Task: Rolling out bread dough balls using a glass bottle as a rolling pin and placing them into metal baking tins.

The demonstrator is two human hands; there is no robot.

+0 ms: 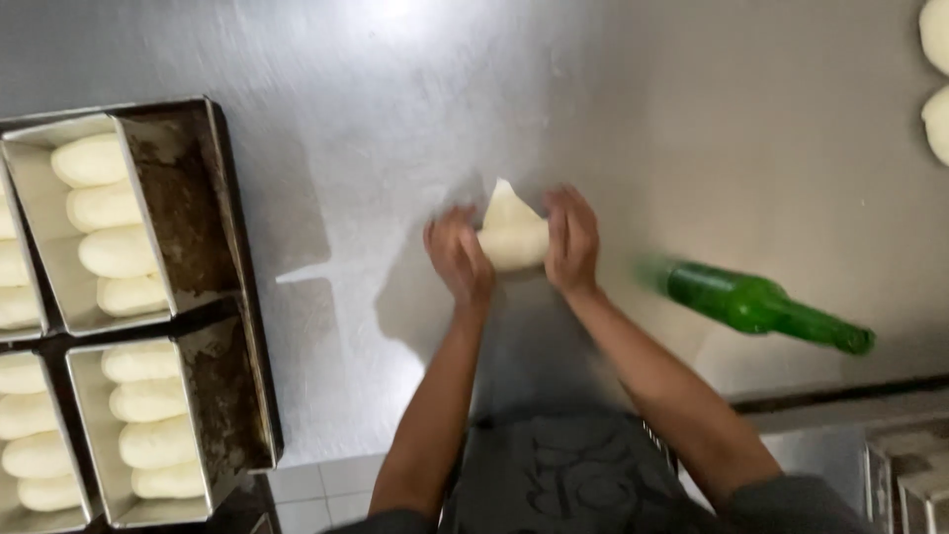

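The bottle [766,305] is smeared by blur. Pans [40,326] run off the left edge, two dough pieces [935,79] off the right. Fingers [465,222] hide the dough roll's [512,235] sides.

Steel table [395,79] with dough piece [514,237], green bottle [761,305], baking tray [188,227].

Both hands meet over a piece of pale dough [512,234] on the steel table [376,119]. The left hand [459,254] cups its left side and the right hand [572,240] presses its right side, fingers curled onto it. A thin flap of the dough points to the far side. To the right, a green glass bottle [766,306] lies on its side. At the left, metal loaf tins [158,297] hold rows of shaped dough rolls [104,208].
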